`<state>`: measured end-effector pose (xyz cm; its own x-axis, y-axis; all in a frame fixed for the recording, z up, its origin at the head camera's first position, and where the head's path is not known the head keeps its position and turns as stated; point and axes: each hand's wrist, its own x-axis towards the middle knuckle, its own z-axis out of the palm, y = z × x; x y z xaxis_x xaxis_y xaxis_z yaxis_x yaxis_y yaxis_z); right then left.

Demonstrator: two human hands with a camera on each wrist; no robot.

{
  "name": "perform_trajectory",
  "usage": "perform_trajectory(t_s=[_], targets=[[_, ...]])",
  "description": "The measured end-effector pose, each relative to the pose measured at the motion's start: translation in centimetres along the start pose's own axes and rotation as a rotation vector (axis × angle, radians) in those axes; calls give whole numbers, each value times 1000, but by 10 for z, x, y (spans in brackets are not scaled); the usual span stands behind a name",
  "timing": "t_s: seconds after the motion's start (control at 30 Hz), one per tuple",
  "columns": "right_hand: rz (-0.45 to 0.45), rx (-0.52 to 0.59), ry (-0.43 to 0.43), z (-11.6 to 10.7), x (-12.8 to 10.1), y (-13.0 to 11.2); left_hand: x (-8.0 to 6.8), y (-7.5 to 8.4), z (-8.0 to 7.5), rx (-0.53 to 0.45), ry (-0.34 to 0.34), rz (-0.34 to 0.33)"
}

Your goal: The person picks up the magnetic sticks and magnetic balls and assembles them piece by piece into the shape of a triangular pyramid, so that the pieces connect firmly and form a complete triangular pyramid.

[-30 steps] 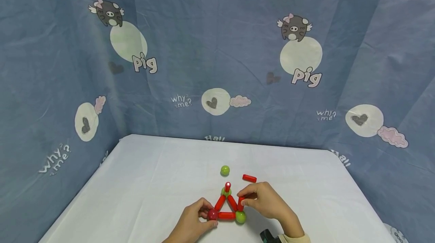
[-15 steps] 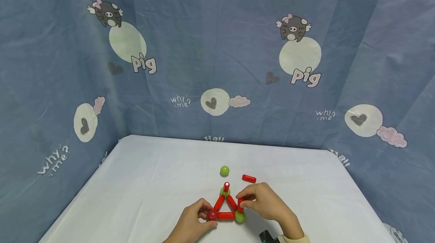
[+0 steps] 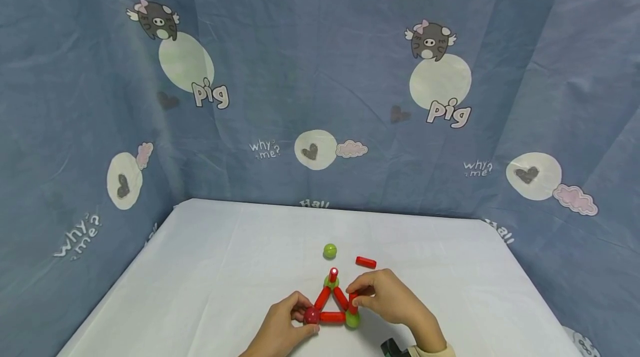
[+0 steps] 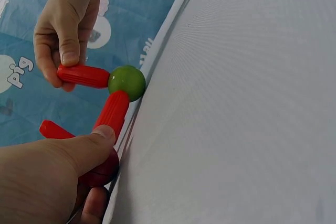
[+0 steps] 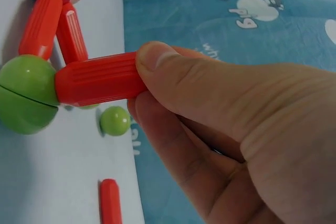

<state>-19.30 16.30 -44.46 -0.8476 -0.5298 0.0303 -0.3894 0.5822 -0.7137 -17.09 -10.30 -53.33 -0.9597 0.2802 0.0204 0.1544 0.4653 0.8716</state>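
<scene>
A triangle of red rods (image 3: 332, 318) joined by balls lies on the white table. My left hand (image 3: 280, 325) holds the red ball (image 3: 311, 315) at its near left corner, thumb in front and fingers behind. Between thumb and fingertips, my right hand (image 3: 392, 296) pinches the upper end of an upright red rod (image 5: 97, 80). That rod's lower end meets the green ball (image 5: 26, 93) at the near right corner. At the far corner, another red rod (image 3: 333, 275) stands upright on a green ball (image 3: 327, 283). The right hand's fingers partly cover the rod in the head view.
Beyond the triangle, a loose green ball (image 3: 330, 251) and a loose red rod (image 3: 366, 262) lie on the white table (image 3: 240, 257). A blue printed curtain (image 3: 320, 96) hangs behind the table and at its sides.
</scene>
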Motion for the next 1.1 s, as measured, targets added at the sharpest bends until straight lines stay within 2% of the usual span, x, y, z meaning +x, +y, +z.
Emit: perform_trajectory(t_s=[0.3, 0.4, 0.6, 0.77, 0.9, 1.1], targets=[[-2, -5, 5, -7, -2, 0, 0, 0, 0, -2, 4, 1], [16, 30, 69, -12, -4, 6, 0, 0, 0, -7, 2, 3], [110, 82, 266, -23, -10, 28, 0, -1, 0, -10, -3, 0], [175, 107, 388, -34, -18, 46, 0, -1, 1, -1, -4, -6], [209, 151, 463, -38, -23, 61, 0, 0, 1, 4, -2, -6], [250, 255, 512, -37, -24, 81, 0, 0, 1, 11, 1, -4]])
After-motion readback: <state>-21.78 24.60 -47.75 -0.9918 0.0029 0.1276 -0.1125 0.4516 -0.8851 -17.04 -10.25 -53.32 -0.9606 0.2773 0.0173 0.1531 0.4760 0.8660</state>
